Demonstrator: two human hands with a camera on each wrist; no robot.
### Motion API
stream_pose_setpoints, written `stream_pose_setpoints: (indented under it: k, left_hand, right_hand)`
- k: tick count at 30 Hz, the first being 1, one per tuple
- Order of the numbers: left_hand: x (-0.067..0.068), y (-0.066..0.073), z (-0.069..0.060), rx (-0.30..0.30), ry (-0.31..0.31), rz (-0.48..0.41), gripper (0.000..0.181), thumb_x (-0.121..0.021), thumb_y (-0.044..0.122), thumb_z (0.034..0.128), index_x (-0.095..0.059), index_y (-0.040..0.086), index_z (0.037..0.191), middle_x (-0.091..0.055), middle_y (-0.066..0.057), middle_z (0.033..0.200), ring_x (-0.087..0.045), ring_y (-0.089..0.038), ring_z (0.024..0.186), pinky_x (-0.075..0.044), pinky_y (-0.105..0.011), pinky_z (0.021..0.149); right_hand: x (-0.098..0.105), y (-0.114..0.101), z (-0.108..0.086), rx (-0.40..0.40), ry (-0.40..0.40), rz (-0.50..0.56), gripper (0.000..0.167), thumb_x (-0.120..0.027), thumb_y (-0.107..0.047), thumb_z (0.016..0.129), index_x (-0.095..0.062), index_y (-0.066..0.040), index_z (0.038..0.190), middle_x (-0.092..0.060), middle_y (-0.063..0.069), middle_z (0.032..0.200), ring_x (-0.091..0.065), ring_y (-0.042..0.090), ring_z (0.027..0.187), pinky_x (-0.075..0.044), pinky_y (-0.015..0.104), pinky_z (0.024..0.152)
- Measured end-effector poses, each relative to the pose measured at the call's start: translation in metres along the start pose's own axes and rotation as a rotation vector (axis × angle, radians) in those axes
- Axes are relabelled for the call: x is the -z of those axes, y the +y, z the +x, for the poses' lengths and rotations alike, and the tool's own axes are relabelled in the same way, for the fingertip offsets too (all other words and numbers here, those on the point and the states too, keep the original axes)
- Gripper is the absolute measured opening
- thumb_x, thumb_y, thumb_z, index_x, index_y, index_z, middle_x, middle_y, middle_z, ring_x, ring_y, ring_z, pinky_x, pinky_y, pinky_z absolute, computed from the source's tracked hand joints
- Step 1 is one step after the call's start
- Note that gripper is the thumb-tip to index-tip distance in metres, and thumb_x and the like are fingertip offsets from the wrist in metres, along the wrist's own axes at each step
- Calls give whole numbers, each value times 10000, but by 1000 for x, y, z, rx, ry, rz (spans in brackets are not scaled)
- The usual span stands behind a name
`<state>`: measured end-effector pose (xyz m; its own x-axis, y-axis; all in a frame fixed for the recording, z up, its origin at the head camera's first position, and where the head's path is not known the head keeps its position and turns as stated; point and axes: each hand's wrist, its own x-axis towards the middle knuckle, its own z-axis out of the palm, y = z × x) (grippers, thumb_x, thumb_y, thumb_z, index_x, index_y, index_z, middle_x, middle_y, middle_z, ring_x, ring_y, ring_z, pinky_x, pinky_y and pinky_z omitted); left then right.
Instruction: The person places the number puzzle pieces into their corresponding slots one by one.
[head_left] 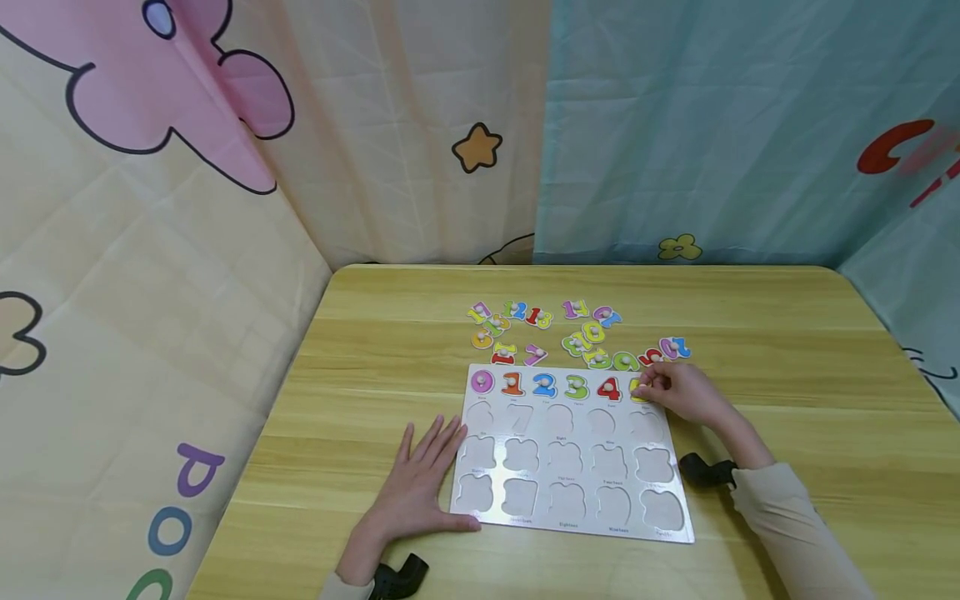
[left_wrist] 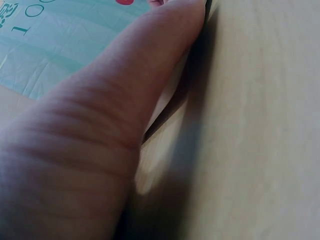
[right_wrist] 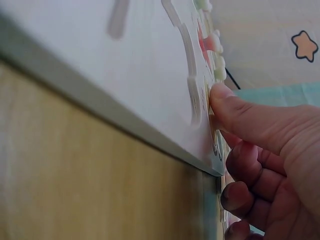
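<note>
A white number puzzle board (head_left: pixel 543 442) lies flat on the table. My left hand (head_left: pixel 420 487) rests spread along its left edge, with the fingertips and thumb touching the board. At the top right corner, my right hand (head_left: pixel 686 392) pinches a yellow number piece (head_left: pixel 639 389) between thumb and fingers; its digit is mostly covered. The right wrist view has the thumb (right_wrist: pixel 245 112) against the board's face (right_wrist: pixel 125 75). Along the top row sit a pink 0 (head_left: pixel 482 382), an orange 1 (head_left: pixel 512 384), a blue 2 (head_left: pixel 544 386), a green 3 (head_left: pixel 576 387) and a red 4 (head_left: pixel 608 389).
Several loose number pieces lie beyond the board, among them a purple 7 (head_left: pixel 536 355), a green 6 (head_left: pixel 626 361) and a 20 (head_left: pixel 674 347). Lower rows of the board have bare recesses. Printed curtains (head_left: pixel 420 192) hang behind the wooden table (head_left: pixel 390 333).
</note>
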<state>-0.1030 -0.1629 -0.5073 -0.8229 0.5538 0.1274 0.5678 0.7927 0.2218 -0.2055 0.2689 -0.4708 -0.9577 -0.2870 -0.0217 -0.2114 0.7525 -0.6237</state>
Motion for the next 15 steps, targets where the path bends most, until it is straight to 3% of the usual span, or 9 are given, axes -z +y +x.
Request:
stream_pose_setpoints:
  k: [15]
  left_hand:
    - [-1,-1,0,-5,3,13,1231,-471,894,629,-170,106,1527,-120,-32,1581,-74,-258,1432,12,-571,1103]
  right_hand:
    - [-3,-6,-2,-78,-8,11,190,-704,-212,870,-605,-50,881,-466,14,681,-434,178,609,-326,265,498]
